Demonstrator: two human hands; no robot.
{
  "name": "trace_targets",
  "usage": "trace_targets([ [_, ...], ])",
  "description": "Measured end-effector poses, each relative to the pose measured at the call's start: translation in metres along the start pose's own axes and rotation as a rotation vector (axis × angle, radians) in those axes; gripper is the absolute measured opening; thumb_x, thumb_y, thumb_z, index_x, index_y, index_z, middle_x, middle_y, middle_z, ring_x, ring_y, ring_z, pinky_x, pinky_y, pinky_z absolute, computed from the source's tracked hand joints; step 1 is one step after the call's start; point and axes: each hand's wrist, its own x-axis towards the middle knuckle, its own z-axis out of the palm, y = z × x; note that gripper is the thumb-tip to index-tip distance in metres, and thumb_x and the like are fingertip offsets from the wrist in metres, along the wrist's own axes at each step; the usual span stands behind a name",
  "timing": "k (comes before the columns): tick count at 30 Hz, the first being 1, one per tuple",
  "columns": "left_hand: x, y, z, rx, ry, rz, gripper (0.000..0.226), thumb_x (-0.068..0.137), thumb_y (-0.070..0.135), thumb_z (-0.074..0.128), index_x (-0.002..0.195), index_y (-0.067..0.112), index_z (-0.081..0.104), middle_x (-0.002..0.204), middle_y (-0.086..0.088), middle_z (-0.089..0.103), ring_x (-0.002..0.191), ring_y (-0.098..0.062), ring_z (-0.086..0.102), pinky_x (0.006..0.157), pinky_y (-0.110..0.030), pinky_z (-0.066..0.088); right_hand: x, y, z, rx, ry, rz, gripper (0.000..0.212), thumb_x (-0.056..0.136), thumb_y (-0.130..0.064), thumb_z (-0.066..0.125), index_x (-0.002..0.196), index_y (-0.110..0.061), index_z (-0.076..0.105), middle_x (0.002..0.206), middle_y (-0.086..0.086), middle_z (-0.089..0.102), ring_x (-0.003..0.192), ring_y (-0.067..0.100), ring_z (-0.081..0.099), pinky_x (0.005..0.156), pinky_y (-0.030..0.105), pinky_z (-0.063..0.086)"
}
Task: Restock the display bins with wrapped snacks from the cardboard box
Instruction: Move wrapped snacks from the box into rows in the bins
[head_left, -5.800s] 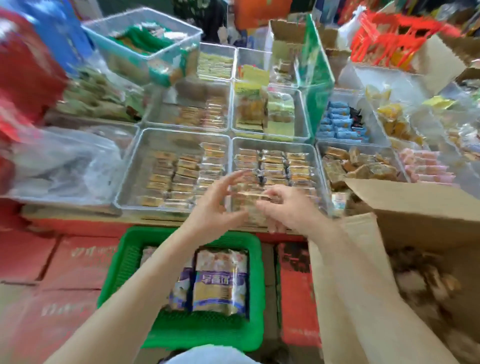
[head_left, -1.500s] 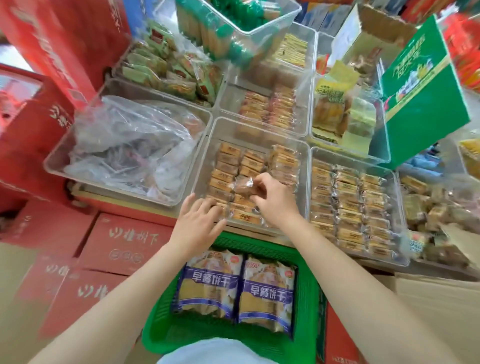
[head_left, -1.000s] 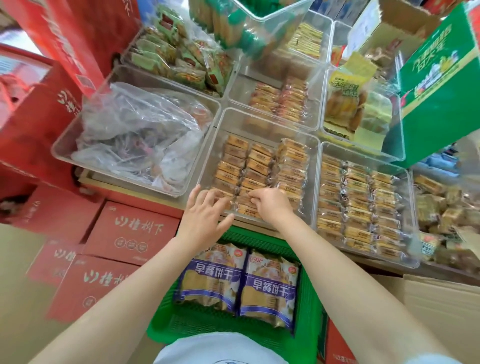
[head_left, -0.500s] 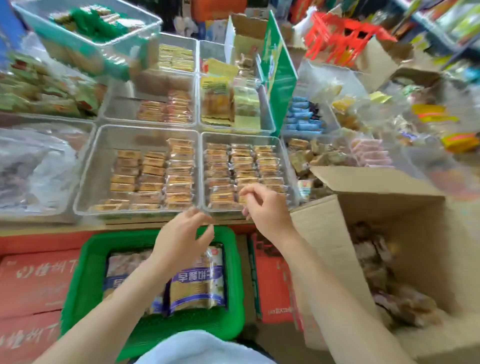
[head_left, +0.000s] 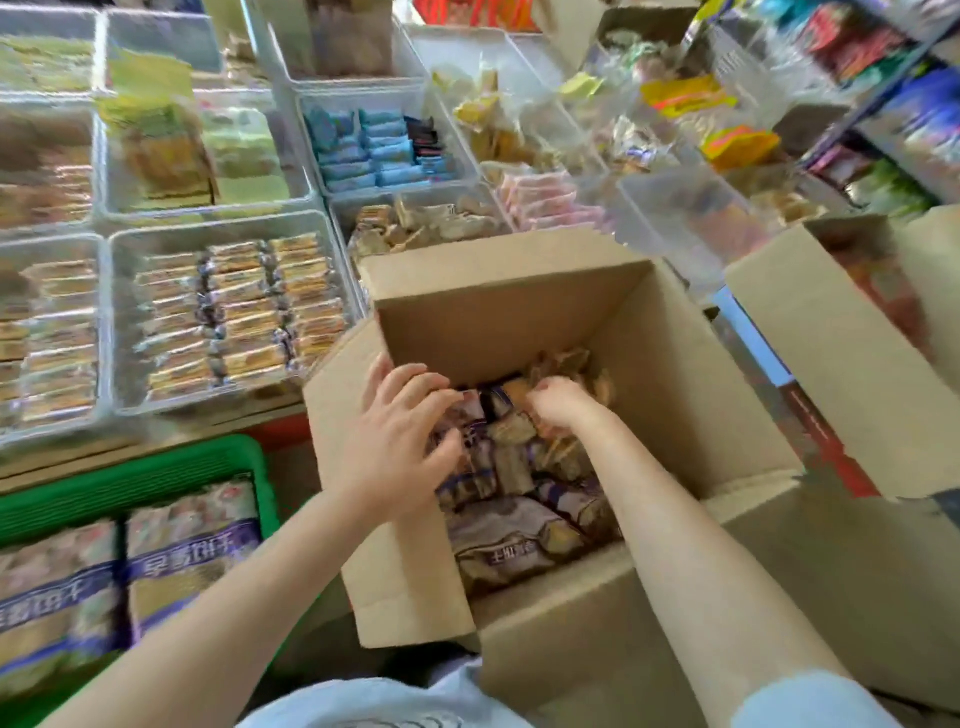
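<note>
The open cardboard box (head_left: 498, 322) stands in front of me, its bottom covered by a pile of brown and purple wrapped snacks (head_left: 519, 525). Both my hands are inside it. My left hand (head_left: 400, 431) reaches over the box's left wall, its fingers spread and lying on the pile. My right hand (head_left: 561, 405) is deeper in, with its fingers curled down into the wrappers. To the left, a clear display bin (head_left: 208, 223) holds neat rows of small wrapped snacks (head_left: 234, 306). Behind the box is a bin of loose brown snacks (head_left: 426, 218).
A green basket (head_left: 156, 467) with two large biscuit packs sits low on the left. A second open cardboard box (head_left: 831, 364) stands to the right. More clear bins with blue (head_left: 374, 145), pink and yellow packets fill the back. Shelves rise at the far right.
My view swung right from the bins to the box. Both hands left the front bins and went down into the box onto the snack pile.
</note>
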Motion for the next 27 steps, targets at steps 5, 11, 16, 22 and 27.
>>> trace_targets([
  [5, -0.002, -0.007, 0.005, 0.011, 0.020, -0.036, 0.042, 0.094, 0.039, 0.037, 0.118, 0.029, 0.071, 0.129, 0.007, 0.060, 0.138, -0.015, 0.037, 0.125, -0.042, -0.002, 0.061, 0.017, 0.024, -0.317, -0.157, -0.013, 0.035, 0.105, -0.020, 0.047, 0.136, -0.006, 0.053, 0.127, 0.014, 0.060, 0.113, 0.029, 0.061, 0.081, 0.032, 0.052],
  [11, -0.001, -0.003, 0.007, 0.003, 0.024, -0.066, 0.041, 0.095, 0.036, 0.036, 0.113, 0.030, 0.073, 0.126, 0.007, 0.060, 0.136, -0.014, 0.037, 0.125, -0.048, 0.005, 0.091, 0.031, 0.080, -0.639, -0.265, -0.047, 0.082, 0.102, -0.027, 0.053, 0.160, -0.008, -0.002, 0.161, 0.018, 0.025, 0.140, 0.037, 0.040, 0.106, 0.040, 0.044],
  [16, -0.002, -0.004, 0.009, -0.011, 0.068, -0.059, 0.040, 0.094, 0.034, 0.037, 0.108, 0.027, 0.074, 0.123, 0.005, 0.060, 0.133, -0.014, 0.040, 0.125, -0.046, 0.005, 0.105, 0.039, 0.095, -0.614, -0.198, -0.047, 0.085, 0.097, -0.032, 0.059, 0.159, -0.005, 0.007, 0.156, 0.023, 0.034, 0.135, 0.037, 0.047, 0.099, 0.040, 0.048],
  [22, -0.001, -0.006, 0.008, -0.060, 0.045, -0.043, 0.038, 0.095, 0.039, 0.040, 0.116, 0.029, 0.069, 0.127, 0.008, 0.057, 0.136, -0.012, 0.036, 0.125, -0.042, 0.000, 0.036, -0.021, 0.019, 0.551, -0.462, -0.087, 0.034, 0.095, -0.036, 0.063, 0.119, -0.012, 0.064, 0.108, 0.006, 0.070, 0.104, 0.021, 0.064, 0.092, 0.037, 0.046],
  [27, -0.007, 0.000, -0.016, -0.400, 0.135, -0.125, 0.079, 0.085, 0.051, 0.066, 0.149, 0.039, 0.022, 0.155, 0.011, 0.029, 0.143, -0.001, 0.020, 0.116, -0.011, 0.008, -0.047, -0.081, -0.008, 0.927, -0.641, -0.333, 0.034, 0.103, -0.027, 0.053, 0.132, -0.011, 0.057, 0.119, 0.004, 0.065, 0.108, 0.007, 0.066, 0.089, 0.024, 0.052],
])
